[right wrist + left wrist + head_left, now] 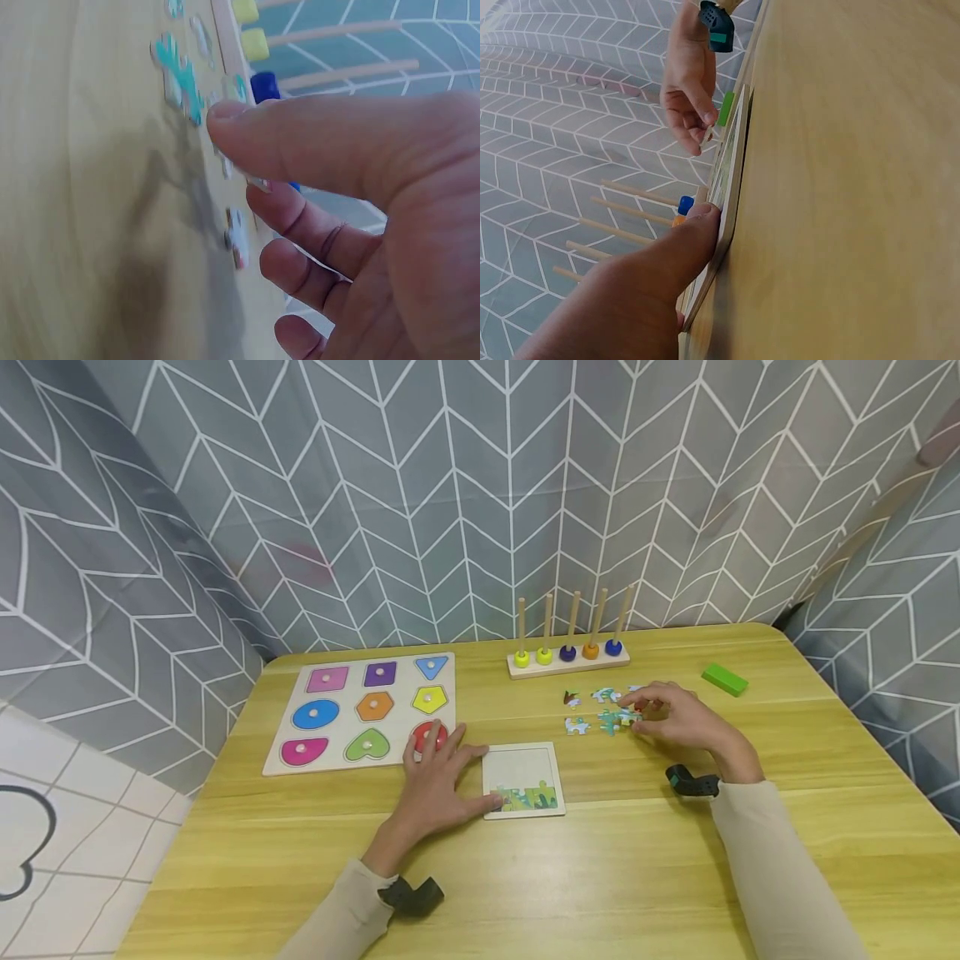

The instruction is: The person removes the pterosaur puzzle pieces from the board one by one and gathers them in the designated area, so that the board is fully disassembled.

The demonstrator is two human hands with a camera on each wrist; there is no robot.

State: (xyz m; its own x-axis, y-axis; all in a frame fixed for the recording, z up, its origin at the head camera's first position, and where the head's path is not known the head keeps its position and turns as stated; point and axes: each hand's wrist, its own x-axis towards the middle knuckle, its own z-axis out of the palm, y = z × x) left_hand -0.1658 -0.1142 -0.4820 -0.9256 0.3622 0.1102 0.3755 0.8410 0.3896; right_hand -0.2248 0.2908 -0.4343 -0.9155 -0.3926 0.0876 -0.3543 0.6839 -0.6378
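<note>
Only in the head view is the inside of the tray (pixel 517 768) laid open, with joined pieces (pixel 525 800) seen along its near edge; in the left wrist view its rim is shown almost edge-on. In the right wrist view, loose pieces (pixel 180 77) are seen close up, partly blurred. The tray's near left corner is covered by the left thumb, and some loose pieces are partly hidden by the right hand (pixel 678 718). The tray is placed on the worktop (pixel 600 885) between the hands, touched by the thumb of the left hand (pixel 435 781), whose fingers are spread toward the shape board (pixel 347 714) left of the tray. The right hand is held well right of the tray, its fingers curved; whether a piece is pinched cannot be told.
</note>
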